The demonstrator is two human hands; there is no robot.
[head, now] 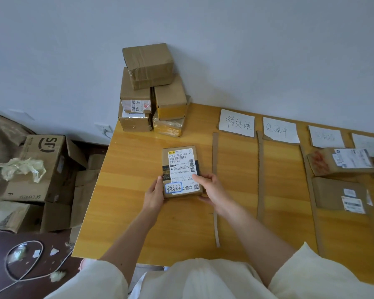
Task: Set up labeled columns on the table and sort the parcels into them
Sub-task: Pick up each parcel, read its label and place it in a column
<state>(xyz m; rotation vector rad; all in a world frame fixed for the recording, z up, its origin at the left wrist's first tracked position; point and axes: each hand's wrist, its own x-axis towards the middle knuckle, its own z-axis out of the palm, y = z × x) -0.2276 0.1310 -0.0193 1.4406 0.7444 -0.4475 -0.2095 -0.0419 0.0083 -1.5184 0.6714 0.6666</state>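
Observation:
A small brown parcel (180, 167) with a white shipping label and a blue-bordered handwritten sticker lies flat on the yellow wooden table (138, 223). My left hand (154, 194) grips its near left edge and my right hand (212, 187) grips its near right corner. Cardboard strips (215, 190) (260, 175) divide the table into columns. White handwritten label cards (236, 123) (281, 130) (326, 137) head the columns. Two parcels (341, 161) (341, 196) lie in a column at the right.
A stack of several brown parcels (151, 91) stands at the table's back left against the wall. Open cardboard boxes (41, 169) with crumpled paper sit on the floor to the left. A white cable (24, 268) lies on the dark floor.

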